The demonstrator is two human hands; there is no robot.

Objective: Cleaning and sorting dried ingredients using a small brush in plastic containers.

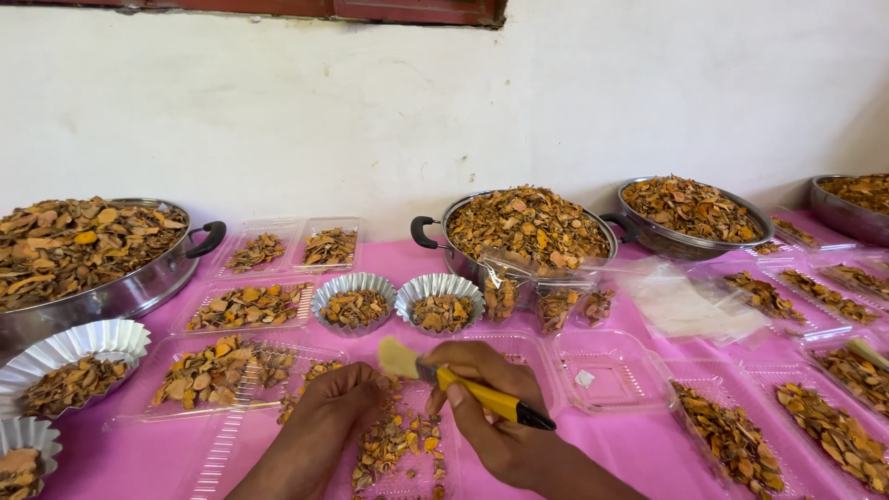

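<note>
Bottom center, your right hand [495,417] grips the yellow brush [463,384] pencil-style for control, while your left hand [329,407] curls onto the clear tray [417,477] of dried slices [394,444], steadying it.

I am looking at a small food-sorting workroom: steel pans [102,296] of dried slices and plastic trays [611,375] are covering a pink table [139,463].

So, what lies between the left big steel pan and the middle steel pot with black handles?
In the head view, two clear plastic trays of dried orange slices lie side by side on the pink table cover between pan and pot.
</note>
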